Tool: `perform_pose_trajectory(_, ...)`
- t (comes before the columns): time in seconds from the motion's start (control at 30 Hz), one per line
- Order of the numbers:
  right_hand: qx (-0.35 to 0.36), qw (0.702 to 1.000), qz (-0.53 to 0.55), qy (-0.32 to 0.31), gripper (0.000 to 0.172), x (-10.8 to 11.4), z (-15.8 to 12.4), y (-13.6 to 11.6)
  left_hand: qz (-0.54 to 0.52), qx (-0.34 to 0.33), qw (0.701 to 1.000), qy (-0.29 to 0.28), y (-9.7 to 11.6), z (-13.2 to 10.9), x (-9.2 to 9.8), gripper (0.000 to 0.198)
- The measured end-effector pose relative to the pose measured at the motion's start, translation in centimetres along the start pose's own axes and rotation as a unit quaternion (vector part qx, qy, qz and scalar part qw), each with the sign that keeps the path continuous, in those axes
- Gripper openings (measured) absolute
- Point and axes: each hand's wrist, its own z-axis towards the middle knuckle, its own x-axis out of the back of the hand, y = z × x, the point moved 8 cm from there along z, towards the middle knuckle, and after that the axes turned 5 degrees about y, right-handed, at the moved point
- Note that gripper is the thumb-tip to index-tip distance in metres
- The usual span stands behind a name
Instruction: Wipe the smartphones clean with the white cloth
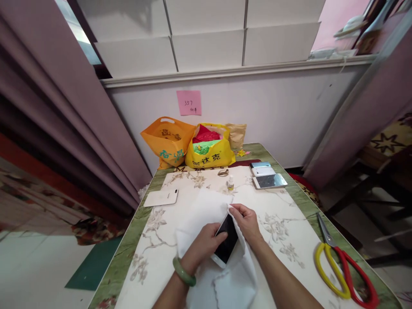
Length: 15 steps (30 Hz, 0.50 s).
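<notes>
My left hand (206, 242), with a green bangle on the wrist, grips a white smartphone (226, 245) by its left edge, dark screen up. My right hand (247, 221) pinches a corner of a white cloth (206, 212) against the phone's upper end. The cloth lies spread on the table under the phone and drapes toward me. A small white dropper bottle (230, 183) stands upright just beyond the cloth.
Another white phone (161, 197) lies at the table's left edge; three phones (268, 180) sit at the far right. Yellow-and-red-handled scissors (341, 264) lie near the right edge. Orange bag (167, 141) and yellow bag (209, 148) stand at the back against the wall.
</notes>
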Motion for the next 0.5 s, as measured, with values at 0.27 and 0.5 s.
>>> perform_pose_trajectory(0.27, -0.038, 0.996, 0.078, -0.011, 0.036, -0.2, 0.1, 0.3, -0.048, 0.019, 0.991, 0.121, -1.1, 0.6, 0.8, 0.039)
perform_pose_trajectory(0.5, -0.104, 0.984, 0.144, 0.009, 0.034, -0.3, -0.4, 0.6, -0.095, 0.002, 0.976, 0.198, -0.5, -0.4, 2.6, 0.043)
